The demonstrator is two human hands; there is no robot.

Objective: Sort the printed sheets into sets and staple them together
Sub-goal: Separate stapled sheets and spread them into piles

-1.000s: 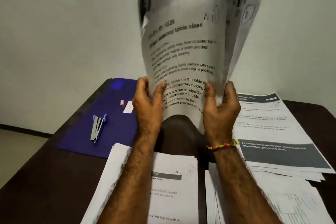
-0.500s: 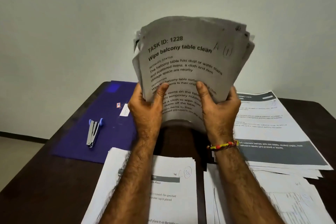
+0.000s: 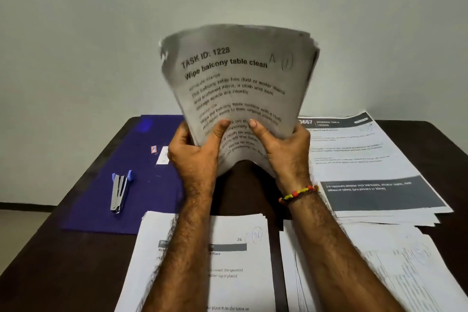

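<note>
I hold a thick set of printed sheets [image 3: 235,88] upright above the table; its front page reads "TASK ID: 1228, Wipe balcony table clean". My left hand [image 3: 195,154] grips the lower left edge and my right hand [image 3: 281,149] grips the lower right edge, thumbs pressed on the front page. The sheets bow and look blurred. A blue and silver stapler [image 3: 119,191] lies on a blue folder [image 3: 106,185] at the left, apart from both hands.
Three other piles of printed sheets lie on the dark table [image 3: 50,261]: one near centre [image 3: 240,261], one near right [image 3: 379,273], one at the right [image 3: 367,159] with dark header bands. A small staple box [image 3: 153,149] and white slip sit on the folder. A wall stands behind.
The sheet set has come down from high in front of the wall to lower above the table, its loose fanned top edges drawn together. Both hands keep their grip.
</note>
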